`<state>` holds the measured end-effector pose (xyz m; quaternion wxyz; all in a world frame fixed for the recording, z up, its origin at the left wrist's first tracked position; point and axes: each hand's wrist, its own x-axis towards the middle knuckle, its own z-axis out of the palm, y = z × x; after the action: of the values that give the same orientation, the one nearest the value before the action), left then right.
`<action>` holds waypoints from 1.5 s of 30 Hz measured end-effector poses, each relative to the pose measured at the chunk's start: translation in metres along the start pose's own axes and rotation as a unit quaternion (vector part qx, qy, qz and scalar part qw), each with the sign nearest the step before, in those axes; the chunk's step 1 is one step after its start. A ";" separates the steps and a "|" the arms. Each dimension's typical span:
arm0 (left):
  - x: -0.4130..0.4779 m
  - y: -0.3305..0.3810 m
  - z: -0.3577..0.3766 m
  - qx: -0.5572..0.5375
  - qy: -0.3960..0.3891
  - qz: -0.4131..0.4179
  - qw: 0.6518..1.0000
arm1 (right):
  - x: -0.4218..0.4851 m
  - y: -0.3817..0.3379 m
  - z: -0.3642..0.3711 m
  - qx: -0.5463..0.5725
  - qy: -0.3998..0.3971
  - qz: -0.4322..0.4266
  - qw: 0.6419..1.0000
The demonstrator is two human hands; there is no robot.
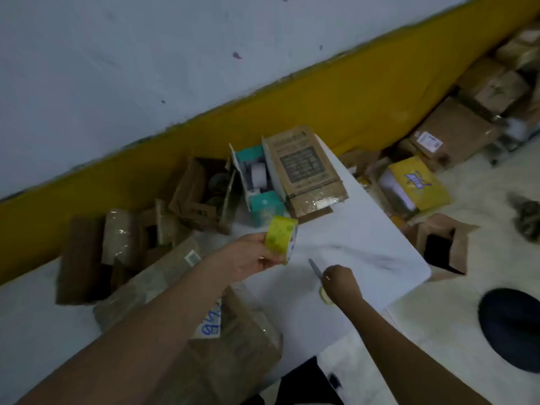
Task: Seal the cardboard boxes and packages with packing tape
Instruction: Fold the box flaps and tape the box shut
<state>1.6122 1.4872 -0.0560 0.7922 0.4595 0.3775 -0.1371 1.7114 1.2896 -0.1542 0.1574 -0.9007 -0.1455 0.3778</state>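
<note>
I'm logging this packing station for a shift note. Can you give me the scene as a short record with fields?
left hand: the left hand grips a yellow tape roll above the table
right hand: the right hand holds a grey-bladed cutting tool; scissors or knife, cannot tell
nearest item: brown package with a handwritten label, under the left forearm
far end of table: open box with teal items, beside a cardboard box
floor: yellow box, and more boxes by the wall
</note>
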 end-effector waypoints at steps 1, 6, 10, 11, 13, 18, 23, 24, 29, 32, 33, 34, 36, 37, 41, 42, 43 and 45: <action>-0.007 0.005 -0.003 0.021 0.004 0.013 1.000 | -0.001 -0.016 -0.011 0.074 0.015 -0.020 0.997; -0.086 0.045 -0.020 0.319 0.040 0.127 0.938 | -0.049 -0.123 -0.083 0.457 -0.219 -0.045 0.861; -0.175 0.061 -0.033 0.540 0.077 0.223 0.808 | -0.113 -0.187 -0.093 0.387 -0.314 -0.109 0.860; -0.200 0.059 -0.036 0.561 0.097 0.219 0.792 | -0.130 -0.198 -0.086 0.372 -0.316 -0.118 0.865; -0.251 0.044 -0.048 0.574 0.161 0.212 0.774 | -0.165 -0.215 -0.064 0.362 -0.327 -0.134 0.863; -0.373 -0.030 -0.085 0.568 0.310 0.208 0.733 | -0.264 -0.227 0.027 0.335 -0.373 -0.197 0.843; -0.456 -0.142 -0.123 0.576 0.379 0.082 0.720 | -0.344 -0.198 0.147 0.155 -0.304 -0.271 0.900; -0.462 -0.162 -0.127 0.577 0.377 0.073 0.721 | -0.355 -0.188 0.171 0.139 -0.304 -0.259 0.906; -0.437 -0.245 -0.146 0.635 0.302 0.015 0.711 | -0.368 -0.136 0.267 -0.028 -0.272 -0.281 0.920; -0.397 -0.276 -0.160 0.612 0.266 -0.009 0.745 | -0.346 -0.113 0.303 -0.085 -0.278 -0.254 0.923; -0.382 -0.283 -0.164 0.614 0.261 -0.011 0.744 | -0.338 -0.106 0.313 -0.066 -0.297 -0.224 0.926; -0.366 -0.290 -0.168 0.625 0.260 -0.011 0.735 | -0.330 -0.099 0.322 -0.040 -0.318 -0.189 0.928; -0.332 -0.298 -0.176 0.658 0.256 -0.012 0.708 | -0.316 -0.084 0.341 0.045 -0.346 -0.084 0.933; -0.317 -0.301 -0.179 0.675 0.250 -0.014 0.694 | -0.311 -0.077 0.350 0.110 -0.351 -0.010 0.930; -0.249 -0.313 -0.206 0.710 0.207 -0.042 0.672 | -0.284 -0.060 0.382 0.253 -0.346 0.172 0.887; -0.233 -0.317 -0.213 0.711 0.191 -0.048 0.675 | -0.274 -0.056 0.390 0.252 -0.353 0.178 0.883; -0.219 -0.321 -0.217 0.711 0.175 -0.054 0.678 | -0.265 -0.050 0.397 0.249 -0.363 0.185 0.879; -0.195 -0.328 -0.224 0.708 0.146 -0.073 0.687 | -0.252 -0.041 0.412 0.249 -0.380 0.210 0.866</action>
<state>1.1895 1.4709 -0.1850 0.1542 0.8688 0.3119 -0.3523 1.2368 1.3024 -0.2523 0.2261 -0.6274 0.0976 0.7387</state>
